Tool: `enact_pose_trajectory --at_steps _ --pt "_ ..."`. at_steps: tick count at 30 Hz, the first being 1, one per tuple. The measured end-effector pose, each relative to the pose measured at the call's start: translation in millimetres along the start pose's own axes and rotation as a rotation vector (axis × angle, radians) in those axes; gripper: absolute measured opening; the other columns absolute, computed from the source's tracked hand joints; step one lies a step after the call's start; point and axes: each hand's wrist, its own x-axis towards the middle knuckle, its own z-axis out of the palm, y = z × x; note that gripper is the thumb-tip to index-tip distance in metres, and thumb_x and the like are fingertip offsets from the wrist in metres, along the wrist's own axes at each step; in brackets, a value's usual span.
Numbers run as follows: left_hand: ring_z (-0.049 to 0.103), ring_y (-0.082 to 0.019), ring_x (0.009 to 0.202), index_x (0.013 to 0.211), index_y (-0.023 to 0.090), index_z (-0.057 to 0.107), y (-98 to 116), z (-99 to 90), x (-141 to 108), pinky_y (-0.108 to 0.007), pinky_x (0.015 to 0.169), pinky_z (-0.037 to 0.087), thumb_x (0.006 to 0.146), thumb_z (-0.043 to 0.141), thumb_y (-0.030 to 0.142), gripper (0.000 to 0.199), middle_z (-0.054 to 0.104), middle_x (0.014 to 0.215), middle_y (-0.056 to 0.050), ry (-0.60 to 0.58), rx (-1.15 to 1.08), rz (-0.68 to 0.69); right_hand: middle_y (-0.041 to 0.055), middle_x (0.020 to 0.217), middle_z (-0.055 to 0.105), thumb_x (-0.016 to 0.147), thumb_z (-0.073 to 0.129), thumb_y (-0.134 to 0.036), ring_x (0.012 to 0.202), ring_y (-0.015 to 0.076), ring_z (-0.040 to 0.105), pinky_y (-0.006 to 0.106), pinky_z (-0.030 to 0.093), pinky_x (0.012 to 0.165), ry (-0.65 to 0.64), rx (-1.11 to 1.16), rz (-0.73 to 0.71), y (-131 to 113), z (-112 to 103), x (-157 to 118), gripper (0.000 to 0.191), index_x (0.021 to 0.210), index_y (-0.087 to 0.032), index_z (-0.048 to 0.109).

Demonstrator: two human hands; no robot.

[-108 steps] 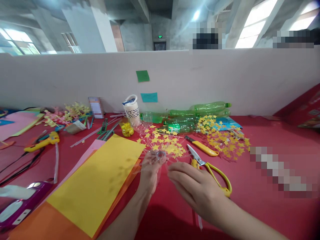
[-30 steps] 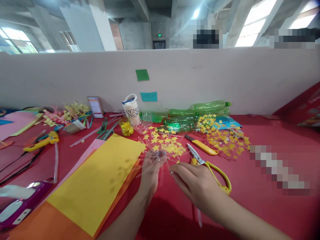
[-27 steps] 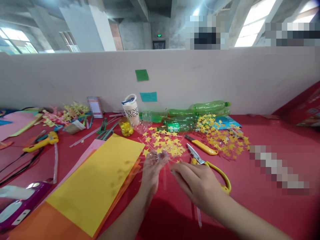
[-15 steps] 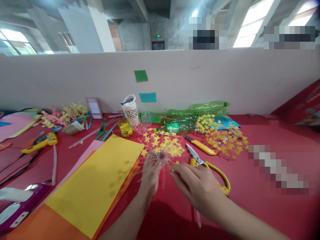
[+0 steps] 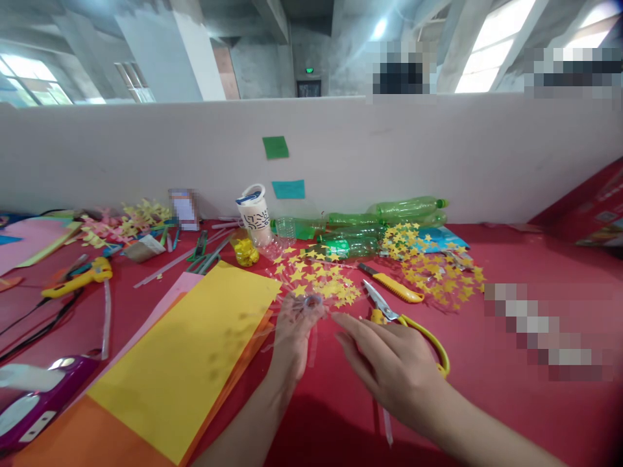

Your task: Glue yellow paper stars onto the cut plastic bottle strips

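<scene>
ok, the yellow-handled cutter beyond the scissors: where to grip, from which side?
Take the cutter near its rounded right end, probably from above and the right, pinching its long sides. It lies flat, its dark tip pointing away to the far left; I can't tell if any blade is out. The scissors lie close on its near side, so a low approach there looks tight.

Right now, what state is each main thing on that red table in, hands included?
Left hand: closed on a clear plastic piece
Right hand: half curled, grip unclear
Scissors: lying down, partly hidden
Yellow cutter: lying flat
Green bottles: on their sides
White cup: standing
Glue gun: lying down
Yellow sheet: flat over orange sheets
Yellow stars: in two clusters
</scene>
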Motion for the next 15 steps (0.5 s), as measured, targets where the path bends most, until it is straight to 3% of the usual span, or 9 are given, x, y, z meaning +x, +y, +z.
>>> enact_pose_trajectory --at_steps 3,8,11,15 --pt "0.063 -0.013 0.085 0.094 0.023 0.055 0 -1.5 1 -0.030 0.086 0.045 0.061 0.078 0.017 0.041 0.064 0.087 0.003 0.010 -0.023 -0.003 -0.0014 0.064 0.064 0.090 0.051 -0.015 0.049 0.0101 0.055 0.025 0.038 0.048 0.058 0.048 0.027 2 -15 3 0.022 0.112 -0.015 0.055" --pt "0.062 -0.013 0.081 0.091 0.020 0.056 -2 -4.0 3 -0.031 0.084 0.044 0.061 0.078 0.018 0.037 0.064 0.086 0.002 -0.003 -0.014 0.015 -0.0032 0.063 0.063 0.087 0.054 -0.014 0.049 0.0073 0.054 0.020 0.039 0.050 0.130 0.133 0.200 9 -34 11 0.010 0.095 -0.018 0.059" --pt "0.061 -0.012 0.079 0.088 0.020 0.055 -1 -3.3 3 -0.031 0.083 0.044 0.063 0.077 0.019 0.033 0.064 0.084 0.002 0.003 0.001 0.021 -0.0052 0.059 0.058 0.087 0.053 -0.012 0.046 0.0066 0.050 0.019 0.037 0.049 0.080 0.177 0.219 10 -31 11 0.011 0.092 -0.020 0.059" --pt "0.061 -0.012 0.077 0.085 0.020 0.054 2 -0.8 2 -0.029 0.080 0.044 0.062 0.077 0.020 0.033 0.064 0.082 0.002 0.010 0.018 0.021 -0.0042 0.060 0.058 0.088 0.050 -0.014 0.047 0.0084 0.050 0.023 0.036 0.049 -0.008 0.211 0.138 3 -15 5 0.014 0.098 -0.018 0.058"
